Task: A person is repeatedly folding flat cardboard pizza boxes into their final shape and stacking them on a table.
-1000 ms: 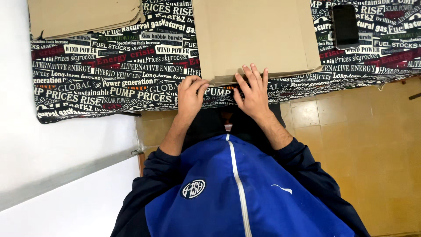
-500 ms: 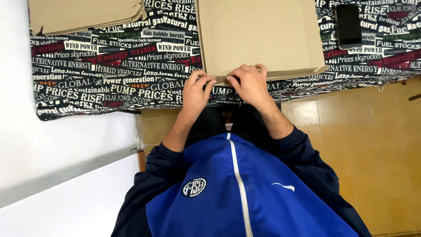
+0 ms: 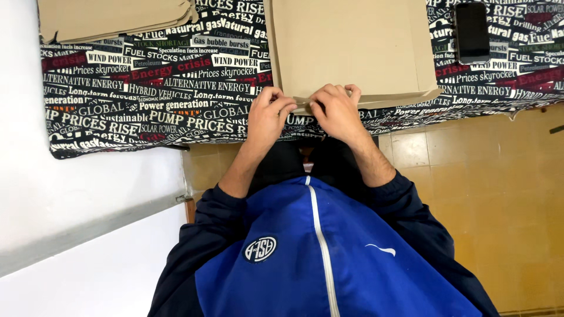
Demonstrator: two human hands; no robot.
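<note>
Fingers of left hand (image 3: 267,114) and right hand (image 3: 335,108) seemingly pinch the cardboard sheet (image 3: 352,50) edge.

Bright, even indoor light; soft shadows, sharp focus, no glare.

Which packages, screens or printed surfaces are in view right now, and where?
Tan paper sheet: table centre, both hands pinching its near edge.
Tan paper stack: far left corner.
Phone: far right, dark rectangular screen, off.
Tablecloth: black, covered in white and red lettering.
</note>
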